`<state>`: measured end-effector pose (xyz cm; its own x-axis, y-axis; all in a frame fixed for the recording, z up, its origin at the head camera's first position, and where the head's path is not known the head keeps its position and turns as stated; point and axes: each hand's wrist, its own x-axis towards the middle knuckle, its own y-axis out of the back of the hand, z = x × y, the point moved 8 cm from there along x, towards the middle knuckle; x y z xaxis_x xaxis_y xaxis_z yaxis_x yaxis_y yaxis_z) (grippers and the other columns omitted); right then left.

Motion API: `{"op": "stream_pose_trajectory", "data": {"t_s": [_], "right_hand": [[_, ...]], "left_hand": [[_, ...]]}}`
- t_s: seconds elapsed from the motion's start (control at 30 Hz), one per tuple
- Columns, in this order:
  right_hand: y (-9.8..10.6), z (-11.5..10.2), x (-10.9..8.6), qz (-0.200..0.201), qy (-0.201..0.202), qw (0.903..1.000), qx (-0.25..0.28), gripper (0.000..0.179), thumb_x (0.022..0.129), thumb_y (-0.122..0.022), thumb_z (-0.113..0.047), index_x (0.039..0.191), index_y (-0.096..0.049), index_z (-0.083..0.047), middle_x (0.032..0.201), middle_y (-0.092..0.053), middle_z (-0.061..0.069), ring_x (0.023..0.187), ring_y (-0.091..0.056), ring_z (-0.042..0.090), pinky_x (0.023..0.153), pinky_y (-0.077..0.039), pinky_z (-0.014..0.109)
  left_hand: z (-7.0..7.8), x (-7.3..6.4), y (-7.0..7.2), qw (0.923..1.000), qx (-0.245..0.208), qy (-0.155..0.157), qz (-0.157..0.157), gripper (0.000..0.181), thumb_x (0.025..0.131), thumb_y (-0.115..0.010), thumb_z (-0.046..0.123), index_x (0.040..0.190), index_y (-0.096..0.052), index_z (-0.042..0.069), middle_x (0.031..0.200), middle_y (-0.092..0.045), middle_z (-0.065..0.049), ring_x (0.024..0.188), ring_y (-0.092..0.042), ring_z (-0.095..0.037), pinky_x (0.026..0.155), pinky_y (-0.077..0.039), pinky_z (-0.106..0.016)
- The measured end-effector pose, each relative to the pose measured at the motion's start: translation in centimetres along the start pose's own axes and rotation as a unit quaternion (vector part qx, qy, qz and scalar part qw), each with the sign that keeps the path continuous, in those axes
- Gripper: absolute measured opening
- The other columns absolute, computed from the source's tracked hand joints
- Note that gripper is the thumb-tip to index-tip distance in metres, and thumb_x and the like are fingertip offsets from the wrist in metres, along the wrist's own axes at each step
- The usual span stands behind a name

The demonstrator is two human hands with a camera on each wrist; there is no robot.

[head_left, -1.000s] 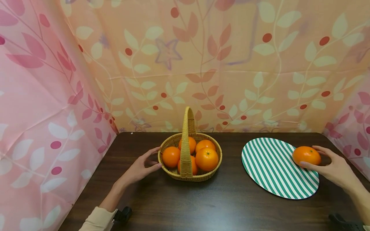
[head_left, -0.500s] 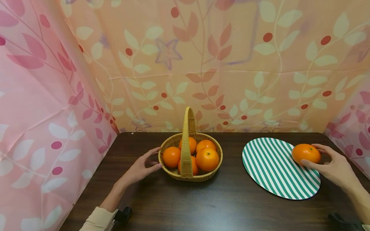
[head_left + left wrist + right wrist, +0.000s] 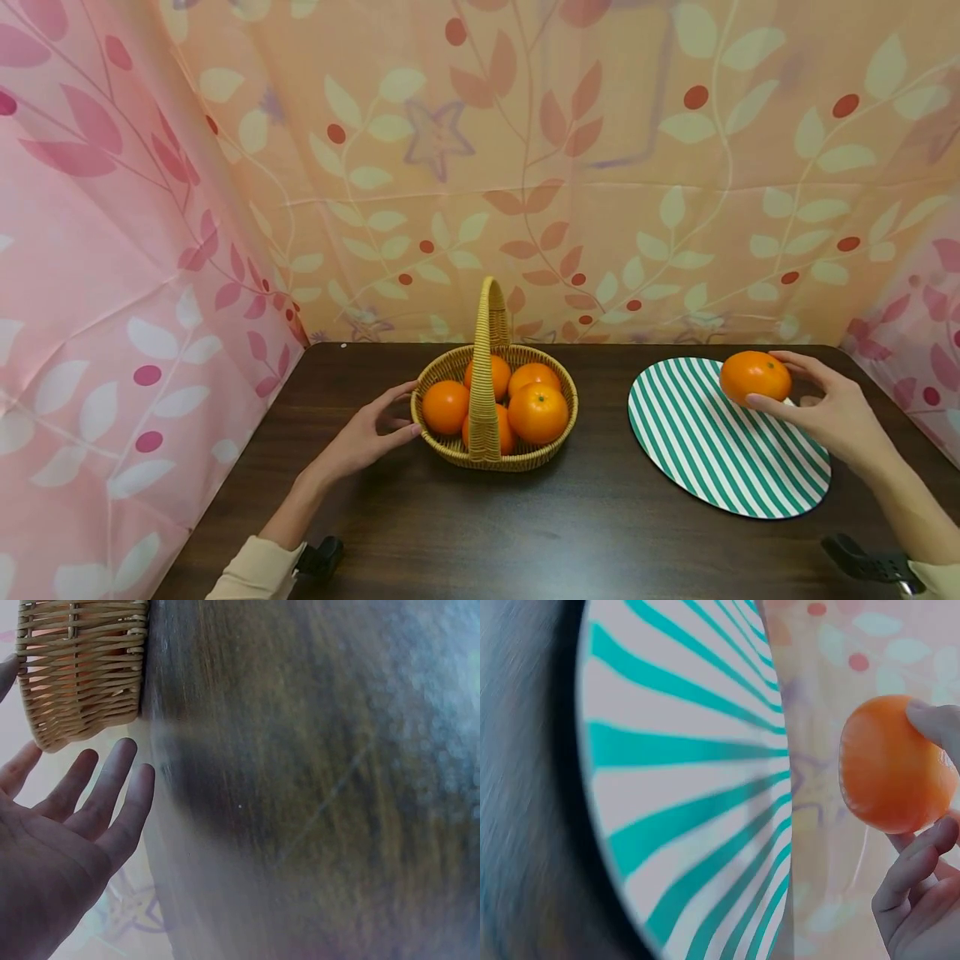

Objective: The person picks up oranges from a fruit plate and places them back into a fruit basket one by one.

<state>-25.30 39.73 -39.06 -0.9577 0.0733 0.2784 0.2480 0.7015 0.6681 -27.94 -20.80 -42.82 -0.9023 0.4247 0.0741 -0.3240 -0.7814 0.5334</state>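
My right hand (image 3: 832,408) holds a slightly flattened orange (image 3: 755,377) between thumb and fingers, over the far part of an oval mat (image 3: 712,450) with green and white stripes. In the right wrist view the orange (image 3: 892,769) is raised off the mat. My left hand (image 3: 367,433) is at the left side of a wicker basket (image 3: 442,448), thumb and index fingertips touching its rim. The other fingers (image 3: 124,814) extend loosely below the basket wall in the left wrist view. Several oranges (image 3: 537,413) lie in the basket under its tall handle (image 3: 483,358).
A dark wooden table (image 3: 540,533) bears the basket and mat, with a stretch of table between them. A patterned cloth (image 3: 600,208) hangs behind the table's back edge, and pink cloth (image 3: 112,333) hangs at the left. Dark straps (image 3: 322,558) sit on both wrists.
My right hand has lifted the orange and carried it left and away from me, from the mat's right edge toward its far part. The left hand and basket stay put.
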Motion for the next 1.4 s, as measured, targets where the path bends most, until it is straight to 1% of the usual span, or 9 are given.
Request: {"op": "stream_pose_trajectory", "data": {"t_s": [0.1,0.2,0.3,0.4,0.5,0.63,0.9,1.1,1.4], "right_hand": [[-0.8,-1.0,0.5,-0.018,0.015,0.9997,0.002,0.072,0.089,-0.083,-0.026,0.149,-0.048,-0.008,0.133,-0.053,0.021,0.081,-0.057,0.021,0.064,-0.044,0.015],[-1.7,-2.0,1.1,-0.034,0.036,0.9987,0.011,0.072,0.09,-0.082,-0.024,0.151,-0.047,-0.009,0.138,-0.051,0.023,0.094,-0.055,0.015,0.07,-0.044,0.01],[-2.7,-3.1,1.6,-0.047,0.051,0.9971,0.032,0.07,0.09,-0.081,-0.02,0.152,-0.047,-0.012,0.135,-0.052,0.018,0.075,-0.055,0.013,0.061,-0.043,0.016],[-3.8,-4.1,2.1,-0.054,0.056,0.9957,0.051,0.069,0.09,-0.081,-0.019,0.15,-0.05,-0.015,0.132,-0.054,0.012,0.054,-0.046,0.017,0.05,-0.039,0.027],[-4.7,-5.1,2.6,-0.058,0.063,0.9942,0.066,0.067,0.089,-0.082,-0.019,0.149,-0.052,-0.018,0.133,-0.055,0.01,0.056,-0.048,0.017,0.051,-0.04,0.027],[-6.0,-6.4,3.3,-0.073,0.09,0.9895,0.086,0.067,0.089,-0.081,-0.014,0.15,-0.051,-0.014,0.136,-0.056,0.016,0.068,-0.054,0.018,0.052,-0.042,0.026],[-8.8,-8.4,4.8,-0.111,0.094,0.9784,0.148,0.063,0.087,-0.083,-0.01,0.144,-0.057,-0.019,0.128,-0.06,0.005,0.05,-0.039,0.019,0.045,-0.035,0.029],[-10.7,-9.7,5.5,-0.137,0.104,0.9681,0.183,0.063,0.086,-0.084,-0.009,0.143,-0.058,-0.018,0.119,-0.06,0.009,0.045,-0.037,0.018,0.042,-0.032,0.029],[-12.8,-12.0,6.4,-0.172,0.137,0.9546,0.201,0.065,0.087,-0.082,-0.01,0.146,-0.055,-0.012,0.13,-0.06,0.016,0.046,-0.035,0.02,0.043,-0.031,0.029]], "left_hand": [[0.0,0.0,0.0,1.0,-0.001,0.002,0.0,0.07,0.097,-0.072,0.026,0.157,-0.038,0.016,0.152,-0.041,-0.023,0.111,-0.065,-0.038,0.087,-0.057,-0.04],[0.0,0.0,0.0,1.0,-0.005,0.002,0.0,0.07,0.097,-0.073,0.025,0.157,-0.038,0.015,0.152,-0.041,-0.022,0.111,-0.065,-0.038,0.086,-0.057,-0.04],[0.0,-0.1,0.0,1.0,-0.008,-0.002,0.0,0.07,0.097,-0.073,0.024,0.157,-0.037,0.014,0.152,-0.041,-0.023,0.111,-0.065,-0.039,0.087,-0.057,-0.042],[0.1,-0.1,0.0,1.0,-0.007,-0.003,-0.001,0.07,0.097,-0.073,0.024,0.157,-0.037,0.014,0.152,-0.041,-0.022,0.111,-0.065,-0.039,0.088,-0.057,-0.043],[0.1,0.0,0.0,1.0,-0.007,-0.001,-0.002,0.071,0.097,-0.073,0.024,0.157,-0.037,0.015,0.152,-0.041,-0.022,0.111,-0.065,-0.038,0.087,-0.057,-0.041],[0.2,0.0,0.0,1.0,-0.008,-0.003,-0.003,0.071,0.097,-0.073,0.024,0.157,-0.037,0.014,0.152,-0.041,-0.023,0.111,-0.065,-0.038,0.087,-0.057,-0.039],[0.1,0.1,-0.1,0.9999,-0.007,-0.009,-0.005,0.07,0.098,-0.072,0.022,0.158,-0.037,0.014,0.151,-0.041,-0.022,0.111,-0.065,-0.038,0.09,-0.056,-0.042],[0.1,0.1,-0.1,0.9999,-0.008,-0.012,-0.005,0.07,0.098,-0.072,0.022,0.157,-0.037,0.014,0.151,-0.041,-0.023,0.111,-0.065,-0.039,0.09,-0.056,-0.04],[0.2,0.0,-0.1,0.9999,-0.006,-0.012,-0.005,0.07,0.098,-0.072,0.021,0.158,-0.036,0.014,0.152,-0.04,-0.023,0.111,-0.065,-0.038,0.09,-0.056,-0.04]]}}
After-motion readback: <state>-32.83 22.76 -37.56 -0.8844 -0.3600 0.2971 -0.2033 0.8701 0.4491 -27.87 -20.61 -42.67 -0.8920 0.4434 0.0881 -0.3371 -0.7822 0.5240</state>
